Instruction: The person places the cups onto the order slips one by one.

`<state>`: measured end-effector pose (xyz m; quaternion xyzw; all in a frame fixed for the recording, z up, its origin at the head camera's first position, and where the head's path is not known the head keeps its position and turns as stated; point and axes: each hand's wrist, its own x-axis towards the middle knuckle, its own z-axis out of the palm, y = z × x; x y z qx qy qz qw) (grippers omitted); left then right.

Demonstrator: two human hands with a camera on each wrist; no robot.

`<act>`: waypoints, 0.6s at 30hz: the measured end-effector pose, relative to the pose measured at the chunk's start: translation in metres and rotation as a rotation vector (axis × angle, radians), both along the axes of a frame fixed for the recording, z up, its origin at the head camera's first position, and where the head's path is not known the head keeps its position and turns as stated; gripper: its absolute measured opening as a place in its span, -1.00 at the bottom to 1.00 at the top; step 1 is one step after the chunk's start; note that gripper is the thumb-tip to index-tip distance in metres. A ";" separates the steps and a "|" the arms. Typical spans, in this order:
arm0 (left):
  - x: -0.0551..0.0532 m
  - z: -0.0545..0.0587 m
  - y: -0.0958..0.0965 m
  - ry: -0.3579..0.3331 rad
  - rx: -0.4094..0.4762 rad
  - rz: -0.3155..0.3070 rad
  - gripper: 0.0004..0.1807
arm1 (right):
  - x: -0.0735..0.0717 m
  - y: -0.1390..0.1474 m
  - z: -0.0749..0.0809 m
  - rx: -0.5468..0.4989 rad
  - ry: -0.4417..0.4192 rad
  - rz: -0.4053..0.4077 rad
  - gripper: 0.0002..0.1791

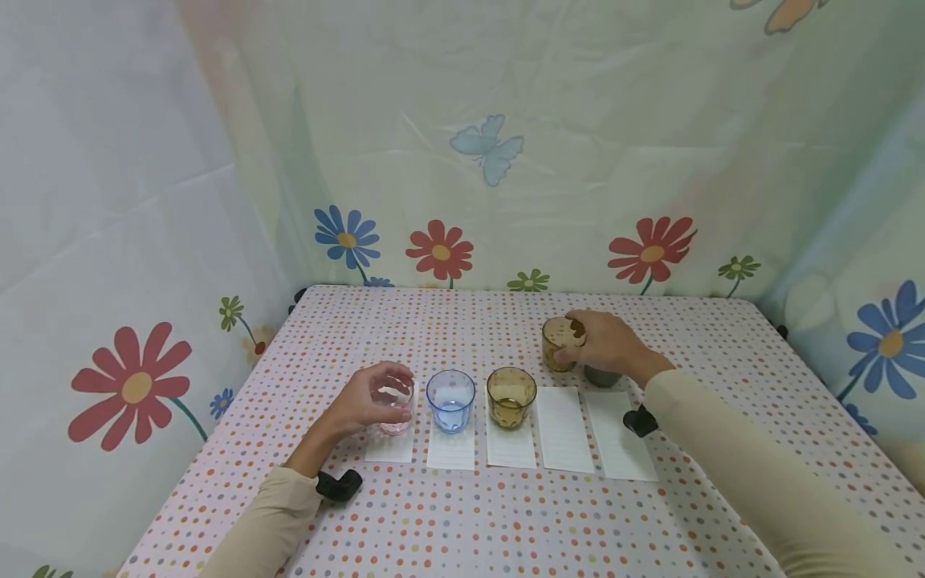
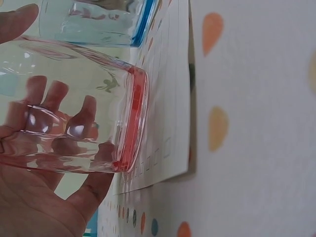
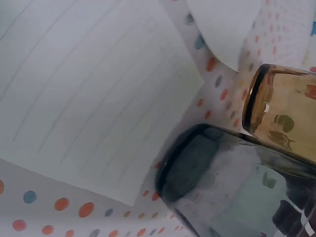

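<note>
In the head view my left hand [image 1: 373, 398] curls round a clear pink glass [image 1: 394, 424] on the leftmost paper slip. In the left wrist view, fingers show through the wall of the pink glass [image 2: 74, 108], its base by the paper. At the back right, my right hand [image 1: 607, 341] grips an amber glass [image 1: 555, 341] near its rim, thumb on the near side. A grey glass [image 1: 602, 377] stands below that hand, partly hidden. Close up in the right wrist view, the grey glass [image 3: 232, 182] sits before the amber glass [image 3: 284, 106].
A blue glass [image 1: 451, 401] and a yellow-brown glass [image 1: 511, 399] stand upright on the middle slips. Two lined paper slips, one [image 1: 565, 433] beside another [image 1: 623, 441], lie to the right. The dotted tabletop [image 1: 462, 530] ends against a flowered curtain [image 1: 549, 201].
</note>
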<state>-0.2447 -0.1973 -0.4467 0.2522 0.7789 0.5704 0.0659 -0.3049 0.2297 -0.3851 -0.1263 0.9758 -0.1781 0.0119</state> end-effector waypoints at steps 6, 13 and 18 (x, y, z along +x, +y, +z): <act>0.000 -0.001 0.000 0.014 -0.006 0.001 -0.33 | -0.001 0.003 0.015 -0.096 0.060 -0.016 -0.05; -0.003 0.002 0.002 0.006 -0.002 0.006 -0.34 | 0.001 0.002 0.042 -0.230 0.186 -0.028 -0.11; -0.001 0.001 0.001 -0.005 -0.006 0.013 -0.34 | 0.010 -0.003 0.056 -0.319 0.262 -0.012 -0.18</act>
